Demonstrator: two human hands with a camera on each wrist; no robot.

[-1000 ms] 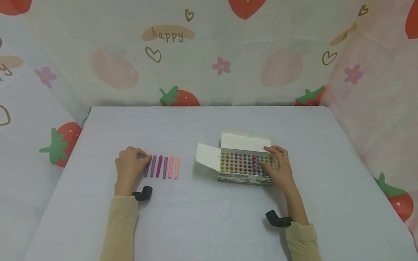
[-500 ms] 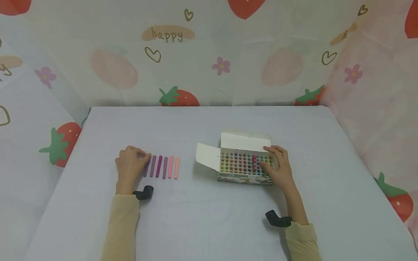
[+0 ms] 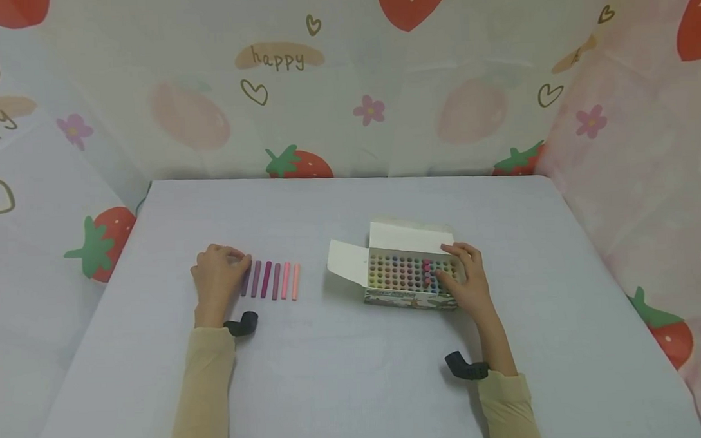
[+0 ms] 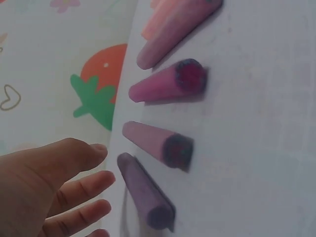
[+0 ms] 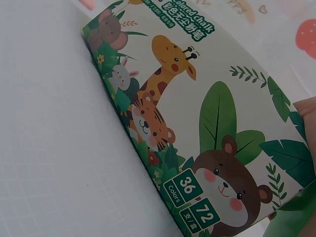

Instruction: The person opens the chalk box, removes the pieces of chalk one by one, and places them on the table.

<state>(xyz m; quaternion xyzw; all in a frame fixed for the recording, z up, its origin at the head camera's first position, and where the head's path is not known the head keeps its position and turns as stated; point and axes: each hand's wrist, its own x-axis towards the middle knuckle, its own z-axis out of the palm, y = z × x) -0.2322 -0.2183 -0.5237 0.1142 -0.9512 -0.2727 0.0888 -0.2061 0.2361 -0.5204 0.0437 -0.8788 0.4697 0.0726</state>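
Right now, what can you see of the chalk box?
The chalk box looks like cardboard, its side printed with leaves, a giraffe, tiger and bear, and "36 Colors". It stands open on the white table, flaps spread at back and left, rows of multicoloured chalk ends facing up. The right hand's grip holds its right end.

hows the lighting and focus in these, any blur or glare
Head view: dim, even light, soft shadow left of the chalk box; left wrist view: chalk sticks look soft-edged, with dark shadows alongside; right wrist view: large box print legible, no obvious glare.
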